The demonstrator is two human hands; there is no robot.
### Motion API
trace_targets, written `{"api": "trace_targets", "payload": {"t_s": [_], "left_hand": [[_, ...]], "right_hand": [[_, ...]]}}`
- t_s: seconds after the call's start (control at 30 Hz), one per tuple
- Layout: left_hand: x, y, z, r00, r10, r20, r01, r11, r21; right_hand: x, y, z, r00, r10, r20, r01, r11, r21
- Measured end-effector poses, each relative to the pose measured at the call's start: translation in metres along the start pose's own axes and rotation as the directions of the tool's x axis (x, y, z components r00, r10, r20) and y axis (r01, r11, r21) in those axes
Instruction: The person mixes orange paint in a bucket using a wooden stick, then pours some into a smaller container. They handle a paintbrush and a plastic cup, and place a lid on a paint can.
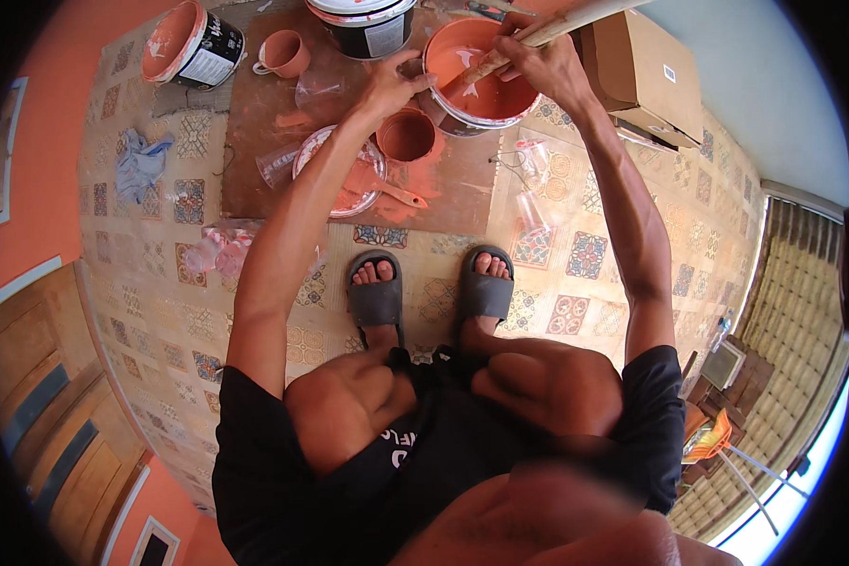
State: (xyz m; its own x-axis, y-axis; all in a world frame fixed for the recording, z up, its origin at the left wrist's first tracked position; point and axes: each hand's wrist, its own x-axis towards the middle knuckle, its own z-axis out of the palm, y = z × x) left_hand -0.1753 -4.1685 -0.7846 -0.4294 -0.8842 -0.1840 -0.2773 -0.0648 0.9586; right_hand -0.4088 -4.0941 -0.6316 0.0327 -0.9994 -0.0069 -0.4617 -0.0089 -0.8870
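My left hand grips the left rim of a white-edged paint bucket. Orange paint lies inside it. My right hand is closed round a thick wooden stick, which slants down from the upper right with its lower end in the bucket. Just below my left hand stands an orange-coated pot. A paint-smeared round lid lies partly behind my left forearm, and a brush with an orange handle rests across it.
A brown sheet covers the tiles under the bucket. Two dark buckets and an orange mug stand beyond. A cardboard box is at right. Clear plastic cups and a blue rag lie about.
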Motion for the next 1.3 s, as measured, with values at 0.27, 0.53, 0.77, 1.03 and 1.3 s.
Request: {"api": "trace_targets", "payload": {"t_s": [0.27,0.53,0.77,1.03,1.3], "left_hand": [[-0.003,0.001,0.0,0.999,-0.038,-0.011,0.039,0.998,0.057],[-0.006,0.007,-0.003,0.997,-0.064,0.037,0.061,0.995,0.074],[0.0,-0.006,0.002,0.999,0.046,-0.027,-0.046,0.999,-0.019],[0.001,-0.007,0.002,0.999,0.029,-0.036,-0.028,0.999,0.041],[0.003,-0.005,0.001,1.0,0.016,0.007,-0.015,0.999,-0.049]], "right_hand": [[-0.003,-0.007,0.003,0.993,0.111,0.042,-0.092,0.944,-0.316],[-0.001,0.002,-0.001,0.998,0.06,-0.028,-0.066,0.875,-0.48],[-0.002,0.013,0.005,0.925,-0.353,-0.14,0.229,0.812,-0.538],[-0.001,0.007,0.003,0.985,-0.041,-0.168,0.035,0.999,-0.041],[-0.004,0.001,0.002,0.985,0.149,-0.087,-0.152,0.988,-0.032]]}}
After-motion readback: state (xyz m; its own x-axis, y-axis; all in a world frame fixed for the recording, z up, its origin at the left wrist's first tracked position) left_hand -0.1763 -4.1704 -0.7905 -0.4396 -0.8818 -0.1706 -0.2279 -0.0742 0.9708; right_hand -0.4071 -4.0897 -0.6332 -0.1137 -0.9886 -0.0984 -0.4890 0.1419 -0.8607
